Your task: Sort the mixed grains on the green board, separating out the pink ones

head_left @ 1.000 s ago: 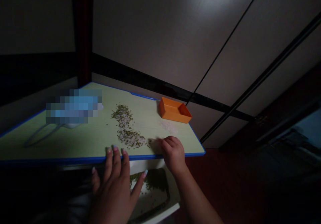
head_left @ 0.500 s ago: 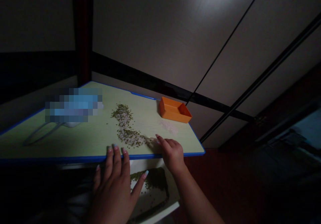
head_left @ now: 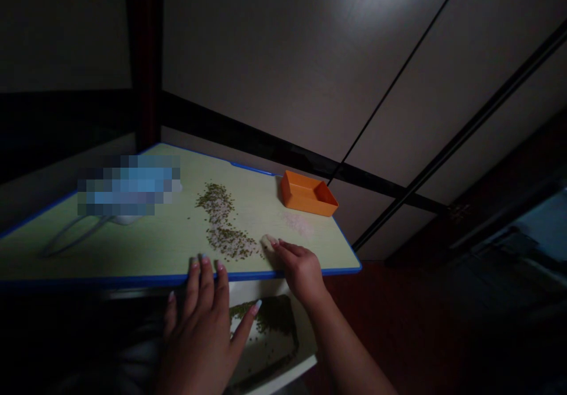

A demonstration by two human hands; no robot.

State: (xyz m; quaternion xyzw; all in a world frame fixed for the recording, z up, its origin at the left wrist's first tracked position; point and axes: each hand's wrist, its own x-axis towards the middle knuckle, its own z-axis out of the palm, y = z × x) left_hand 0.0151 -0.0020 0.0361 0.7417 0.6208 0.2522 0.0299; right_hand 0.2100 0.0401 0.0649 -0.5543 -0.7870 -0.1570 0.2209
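My right hand (head_left: 303, 271) is closed, its fingertips pinching a small pale spoon-like piece (head_left: 268, 242) just above the yellow tabletop (head_left: 248, 200). Much of that piece is hidden by the fingers, so its exact kind is unclear. Left of it lies a winding pile of mixed green beans and whitish grains (head_left: 225, 232). A thin patch of whitish grains (head_left: 297, 224) is spread beyond the right hand. My left hand (head_left: 201, 318) is open, fingers apart, fingertips at the table's blue front edge. Nothing is in it.
An orange open box (head_left: 310, 197) stands at the table's back right. Below the front edge, an open white drawer (head_left: 283, 377) contains green beans (head_left: 277, 315). A blurred-out blue object (head_left: 133, 185) with a cable sits at the left. Dark panels rise behind the table.
My right hand has shifted slightly and turned the pale piece, which now shows more clearly, lifted a little at the pile's right end. My left hand stays in place.
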